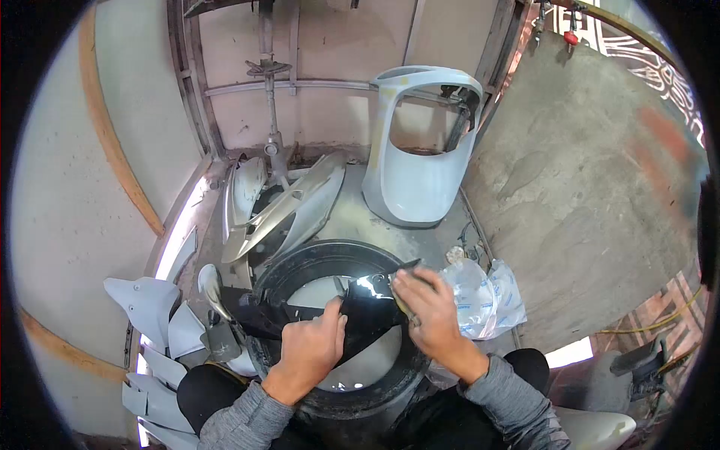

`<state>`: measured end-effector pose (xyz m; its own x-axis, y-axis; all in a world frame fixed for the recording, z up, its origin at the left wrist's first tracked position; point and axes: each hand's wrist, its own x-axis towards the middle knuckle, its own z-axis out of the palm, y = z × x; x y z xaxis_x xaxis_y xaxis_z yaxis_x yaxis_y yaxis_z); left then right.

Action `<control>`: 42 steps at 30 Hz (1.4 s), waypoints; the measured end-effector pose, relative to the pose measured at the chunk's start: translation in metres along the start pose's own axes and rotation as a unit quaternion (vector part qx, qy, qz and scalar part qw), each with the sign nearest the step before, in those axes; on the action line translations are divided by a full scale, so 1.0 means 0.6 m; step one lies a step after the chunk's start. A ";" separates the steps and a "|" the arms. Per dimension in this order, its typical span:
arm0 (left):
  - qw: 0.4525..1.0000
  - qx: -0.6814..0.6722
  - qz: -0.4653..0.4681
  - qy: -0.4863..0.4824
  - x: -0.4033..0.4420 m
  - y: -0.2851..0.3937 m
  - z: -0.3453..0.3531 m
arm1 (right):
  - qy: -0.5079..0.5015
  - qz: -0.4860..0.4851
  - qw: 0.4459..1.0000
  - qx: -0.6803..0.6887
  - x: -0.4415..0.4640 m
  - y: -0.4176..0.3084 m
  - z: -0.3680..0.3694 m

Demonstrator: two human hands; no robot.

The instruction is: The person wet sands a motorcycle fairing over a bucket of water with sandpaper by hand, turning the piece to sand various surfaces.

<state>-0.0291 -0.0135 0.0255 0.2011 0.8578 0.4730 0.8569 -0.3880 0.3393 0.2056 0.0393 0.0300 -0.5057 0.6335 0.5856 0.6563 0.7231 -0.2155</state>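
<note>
A glossy black plastic panel (367, 296), long and angled, lies across a round black tub (330, 251) holding cloudy whitish water (379, 356). My left hand (313, 349) is closed on the panel's near edge, the thumb pressed on top. My right hand (431, 311) presses on the panel's right end, fingers bent around a thin yellowish pad (403, 306). Most of that pad is hidden under the fingers. The panel's left end reaches beyond the tub's rim.
Behind the tub stands a pale grey-blue scooter fairing (416, 191). Champagne-coloured body panels (289, 206) lean at the back left, and several grey pieces (150, 311) lie at left. A clear plastic bag (487, 300) sits right of the tub, near a large leaning board (585, 187).
</note>
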 end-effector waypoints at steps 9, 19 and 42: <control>0.999 -0.029 -0.023 -0.002 -0.003 0.003 -0.003 | 0.001 0.023 1.000 -0.006 0.009 0.029 -0.006; 1.000 -0.018 -0.010 0.004 -0.004 0.006 -0.004 | -0.010 0.014 1.000 -0.021 0.017 0.023 -0.010; 1.000 -0.010 -0.012 -0.004 0.004 0.003 -0.002 | -0.017 0.003 1.000 -0.018 0.024 0.004 0.001</control>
<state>-0.0275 -0.0128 0.0281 0.1846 0.8690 0.4591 0.8520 -0.3743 0.3660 0.1993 0.0501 0.0374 -0.5204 0.6464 0.5579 0.6784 0.7098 -0.1897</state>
